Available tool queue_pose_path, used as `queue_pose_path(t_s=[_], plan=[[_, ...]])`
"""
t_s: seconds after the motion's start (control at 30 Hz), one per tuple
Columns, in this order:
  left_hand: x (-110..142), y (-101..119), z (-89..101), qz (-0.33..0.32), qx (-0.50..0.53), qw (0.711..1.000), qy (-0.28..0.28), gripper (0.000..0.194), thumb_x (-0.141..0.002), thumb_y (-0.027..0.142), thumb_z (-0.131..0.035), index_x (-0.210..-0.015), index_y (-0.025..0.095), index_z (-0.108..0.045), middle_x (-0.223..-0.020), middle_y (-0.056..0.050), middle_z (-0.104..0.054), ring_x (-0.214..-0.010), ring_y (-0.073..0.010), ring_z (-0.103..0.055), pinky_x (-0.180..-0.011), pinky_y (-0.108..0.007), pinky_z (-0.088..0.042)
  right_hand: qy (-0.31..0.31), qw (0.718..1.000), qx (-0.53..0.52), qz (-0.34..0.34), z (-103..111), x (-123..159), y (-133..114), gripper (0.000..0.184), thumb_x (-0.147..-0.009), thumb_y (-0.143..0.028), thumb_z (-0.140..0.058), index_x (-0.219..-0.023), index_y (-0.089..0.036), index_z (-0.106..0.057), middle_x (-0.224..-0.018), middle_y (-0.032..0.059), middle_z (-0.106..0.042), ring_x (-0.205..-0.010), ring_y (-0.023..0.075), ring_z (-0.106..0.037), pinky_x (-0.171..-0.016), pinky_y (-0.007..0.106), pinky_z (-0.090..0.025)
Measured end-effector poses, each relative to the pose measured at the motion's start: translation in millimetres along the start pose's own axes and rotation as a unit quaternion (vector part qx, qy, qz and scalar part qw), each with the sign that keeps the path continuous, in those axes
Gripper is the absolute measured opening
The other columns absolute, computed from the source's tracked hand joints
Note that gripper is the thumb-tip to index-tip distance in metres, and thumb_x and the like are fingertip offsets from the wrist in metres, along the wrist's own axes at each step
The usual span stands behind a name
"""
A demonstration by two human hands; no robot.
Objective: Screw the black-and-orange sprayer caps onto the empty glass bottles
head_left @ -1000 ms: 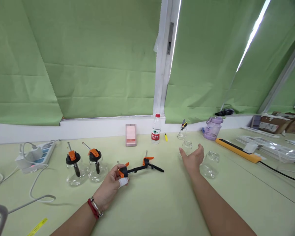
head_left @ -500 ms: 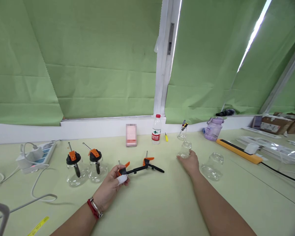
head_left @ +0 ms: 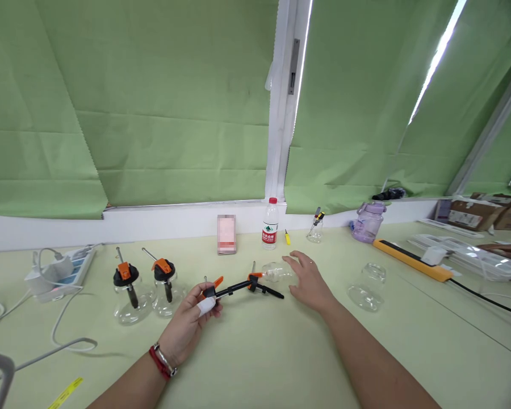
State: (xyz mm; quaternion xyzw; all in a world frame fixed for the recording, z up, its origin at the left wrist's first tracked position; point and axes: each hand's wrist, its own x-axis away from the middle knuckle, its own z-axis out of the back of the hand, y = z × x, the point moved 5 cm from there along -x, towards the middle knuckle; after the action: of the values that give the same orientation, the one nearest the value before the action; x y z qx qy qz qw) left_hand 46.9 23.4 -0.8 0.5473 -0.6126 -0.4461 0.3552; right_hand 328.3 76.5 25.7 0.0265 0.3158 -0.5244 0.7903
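On the desk [head_left: 255,358]: two capped jars [head_left: 167,287], left of my left hand [head_left: 191,318]; power strip [head_left: 79,266], farther left. In my left hand: pump [head_left: 230,290]; second pump [head_left: 254,284], next right. In my right hand [head_left: 310,282]: held jar [head_left: 276,272]; spare jar [head_left: 368,287] to its right. Behind these, left to right: bottle [head_left: 270,227], tool jar [head_left: 316,232], jug [head_left: 368,222].

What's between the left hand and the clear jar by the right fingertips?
In the head view, a black tube, then a black-and-orange top.

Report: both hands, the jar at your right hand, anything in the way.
Left hand gripping orange-black lid. Right hand at base of sideways glass jar, grip unclear. Second orange-black lid close by its mouth.
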Motion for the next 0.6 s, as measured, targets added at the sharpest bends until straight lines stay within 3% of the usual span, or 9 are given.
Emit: queue_pose_path(t_s=[0.27,0.47,0.6], plan=[[2.3,2.5,-5.3,0.003,-0.027,1.0,-0.008,0.026,-0.077,0.021,-0.059,-0.103,0.022,-0.054,-0.083,-0.002,-0.06,-0.073,-0.0157,-0.056,-0.073,-0.032,-0.043,-0.029,0.992,-0.041,0.112,5.2,6.0,-46.3,0.065,-0.06,-0.01,-0.053,-0.123,-0.027,-0.045,-0.128,0.0068,-0.042,-0.121,0.0274,-0.033,-0.099,0.044,-0.031],[4.8,1.7,-8.3,0.007,-0.035,0.999,-0.028,0.026,-0.077,0.02,-0.059,-0.103,0.023,-0.056,-0.084,-0.002,-0.06,-0.073,-0.0157,-0.055,-0.072,-0.031,-0.043,-0.066,0.973,-0.159,0.155,5.3,11.7,-77.7,0.062,-0.059,-0.016,-0.061,-0.119,-0.026,-0.048,-0.123,0.0079,-0.045,-0.117,0.0262,-0.036,-0.095,0.04,-0.036],[7.0,-0.1,-13.2,0.009,-0.027,0.998,-0.063,0.029,-0.079,0.019,-0.057,-0.108,0.022,-0.056,-0.093,-0.005,-0.059,-0.077,-0.0171,-0.056,-0.073,-0.033,-0.043,-0.08,0.963,-0.195,0.166,1.4,14.8,-86.1,0.064,-0.057,-0.024,-0.067,-0.119,-0.025,-0.048,-0.12,0.009,-0.045,-0.114,0.0266,-0.038,-0.094,0.04,-0.038]])
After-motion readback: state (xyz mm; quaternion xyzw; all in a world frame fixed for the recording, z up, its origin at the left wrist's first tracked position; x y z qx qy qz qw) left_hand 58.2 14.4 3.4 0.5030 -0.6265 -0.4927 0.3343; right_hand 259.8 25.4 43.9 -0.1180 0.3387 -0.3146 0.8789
